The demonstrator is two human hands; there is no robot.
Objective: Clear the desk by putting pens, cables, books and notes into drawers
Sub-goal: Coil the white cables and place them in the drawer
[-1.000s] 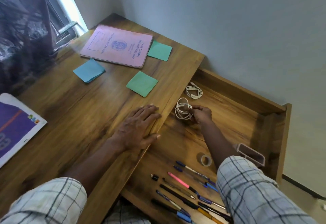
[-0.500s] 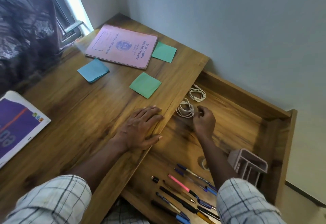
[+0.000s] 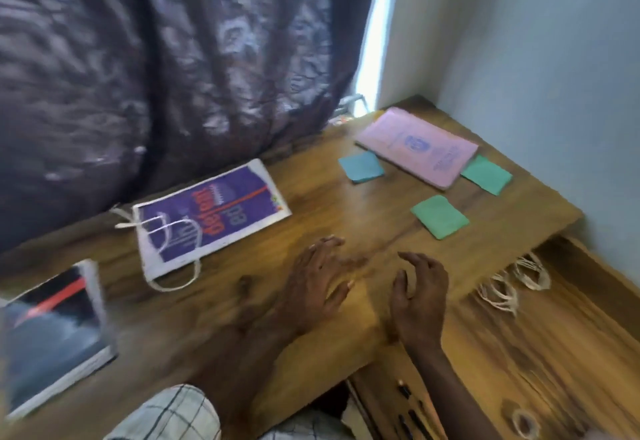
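cables (image 3: 498, 292) lie coiled in the open drawer (image 3: 554, 353) — left hand (image 3: 318, 283) spread flat on the tabletop (image 3: 311, 204), right hand (image 3: 419, 297) beside it loosely curled, apparently empty though blurred.

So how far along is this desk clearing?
Partly done. Two coiled cables and some pens lie in the open drawer. Both the left hand and right hand are empty. Left on the desk: purple book with a white cable across it, pink notebook, dark book, blue note, two green notes.
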